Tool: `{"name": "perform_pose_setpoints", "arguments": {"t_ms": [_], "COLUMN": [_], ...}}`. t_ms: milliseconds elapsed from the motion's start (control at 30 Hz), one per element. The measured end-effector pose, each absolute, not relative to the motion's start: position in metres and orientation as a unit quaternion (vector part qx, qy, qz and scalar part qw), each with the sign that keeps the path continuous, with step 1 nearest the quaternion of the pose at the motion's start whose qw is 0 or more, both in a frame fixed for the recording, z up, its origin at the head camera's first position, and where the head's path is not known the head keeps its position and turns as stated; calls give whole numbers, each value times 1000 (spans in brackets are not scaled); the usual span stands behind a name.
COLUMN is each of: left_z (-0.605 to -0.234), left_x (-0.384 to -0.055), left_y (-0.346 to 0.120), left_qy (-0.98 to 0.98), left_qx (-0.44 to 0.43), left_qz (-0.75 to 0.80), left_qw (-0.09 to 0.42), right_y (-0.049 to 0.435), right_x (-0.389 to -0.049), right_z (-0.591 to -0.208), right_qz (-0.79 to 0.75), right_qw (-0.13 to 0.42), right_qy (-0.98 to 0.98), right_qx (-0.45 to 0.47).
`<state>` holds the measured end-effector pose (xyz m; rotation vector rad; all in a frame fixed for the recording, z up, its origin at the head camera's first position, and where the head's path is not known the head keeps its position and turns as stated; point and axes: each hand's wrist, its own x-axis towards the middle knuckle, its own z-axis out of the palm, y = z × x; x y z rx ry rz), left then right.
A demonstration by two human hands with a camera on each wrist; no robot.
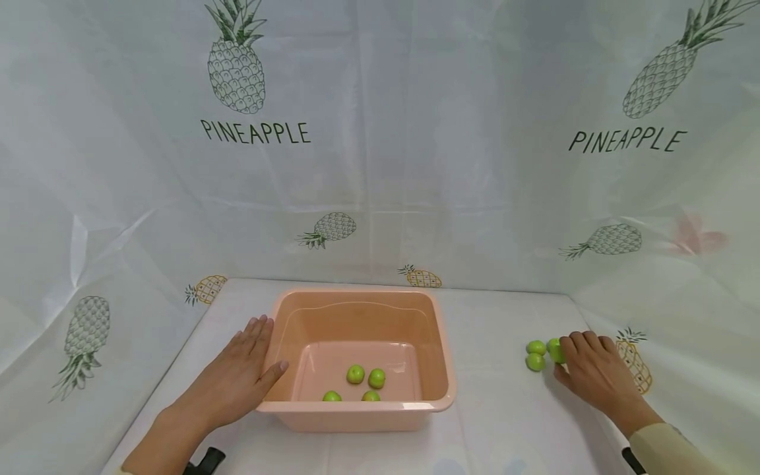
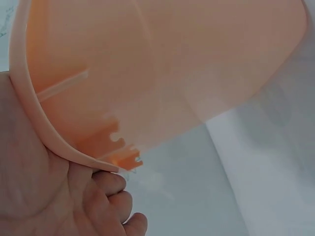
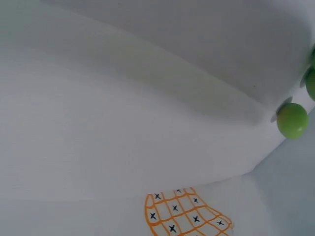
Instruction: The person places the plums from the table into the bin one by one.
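A peach-coloured plastic basin (image 1: 356, 407) stands on the table with several small round green fruits (image 1: 377, 378) inside it. My left hand (image 1: 237, 373) rests on the basin's left rim, fingers straight, thumb reaching over to the inner side. In the left wrist view the palm (image 2: 29, 177) lies against the rim. At the right, my right hand (image 1: 600, 366) is bent down over a green fruit (image 1: 555, 350), fingertips close beside it. The right wrist view shows that fruit (image 3: 292, 121) whole, without fingers around it. Two more green fruits (image 1: 536, 361) lie just left of it.
A white cloth (image 1: 487, 369) covers the table. Pale sheeting (image 1: 439, 165) printed with pineapples rises behind the table and on both sides. The basin stands between the two hands, well left of the loose fruits.
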<state>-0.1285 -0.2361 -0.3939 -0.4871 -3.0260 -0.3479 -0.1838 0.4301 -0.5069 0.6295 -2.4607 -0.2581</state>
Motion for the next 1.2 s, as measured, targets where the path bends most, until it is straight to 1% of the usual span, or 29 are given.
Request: {"name": "perform_pose_setpoints", "arguments": {"t_ms": [133, 267, 667, 1033, 1200], "left_z": [-394, -394, -391, -391, -392], "left_x": [-129, -131, -129, -128, -128], "left_y": [-235, -235, -232, -233, -234], "left_qy": [-982, -983, -984, -983, -983], "left_qx": [-158, -160, -159, -159, -158], "left_qz": [-98, -85, -75, -85, -92], "left_qw": [31, 34, 36, 36, 32], "right_y": [420, 405, 343, 264, 222], "right_x": [-189, -191, -209, -228, -233], "right_z": [-499, -491, -459, -403, -379], "right_qz": [-90, -79, -51, -14, -6], "right_qw": [315, 325, 379, 386, 357], "right_qy": [-910, -906, -876, -861, -854], "right_qx": [253, 259, 293, 330, 378]}}
